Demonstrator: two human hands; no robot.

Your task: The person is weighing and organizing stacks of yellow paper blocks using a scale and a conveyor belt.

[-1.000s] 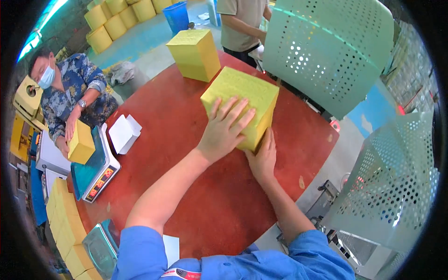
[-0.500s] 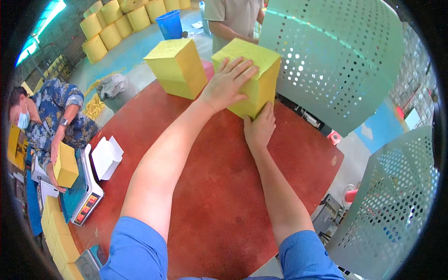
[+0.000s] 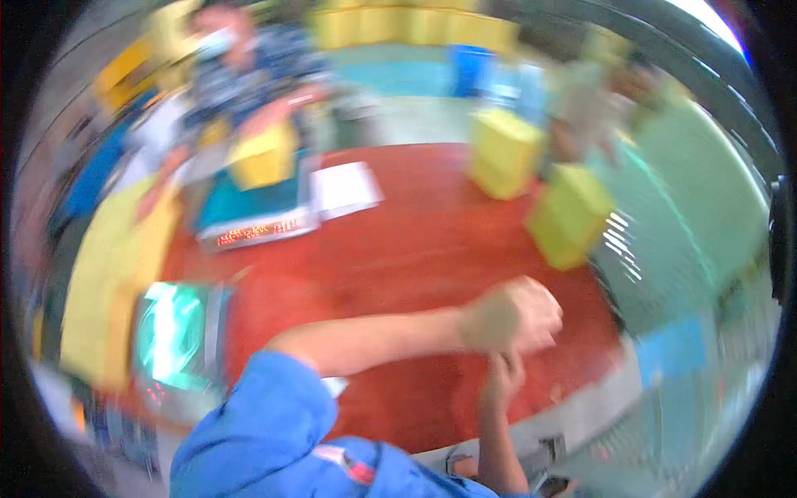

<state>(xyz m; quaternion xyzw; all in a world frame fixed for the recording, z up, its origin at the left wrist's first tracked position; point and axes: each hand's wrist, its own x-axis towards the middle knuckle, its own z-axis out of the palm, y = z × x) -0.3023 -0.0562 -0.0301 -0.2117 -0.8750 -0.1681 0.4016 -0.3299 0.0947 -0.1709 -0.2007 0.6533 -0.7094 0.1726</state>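
My left hand (image 3: 525, 319) is over the right part of the red table, smeared by motion, its fingers seeming loosely curled. Just below it is my right hand (image 3: 503, 375), partly covered by the left one and also blurred. Nothing can be made out in either hand. A yellow block (image 3: 569, 217), like a thick stack of paper, stands beyond my hands at the table's right edge, apart from them. Another yellow block (image 3: 504, 154) stands farther back.
On the left, a co-worker's hand rests on a yellow block (image 3: 264, 158) upon a scale (image 3: 257, 231) with red digits. Beside it lies a white sheet (image 3: 347, 188). Nearer is a second scale (image 3: 176, 332). A green perforated guard (image 3: 689, 199) flanks the right side, near another person.
Both my hands have left the yellow block and come back toward me, drawing close together. My view has swung left, bringing the co-worker and scales farther into view.
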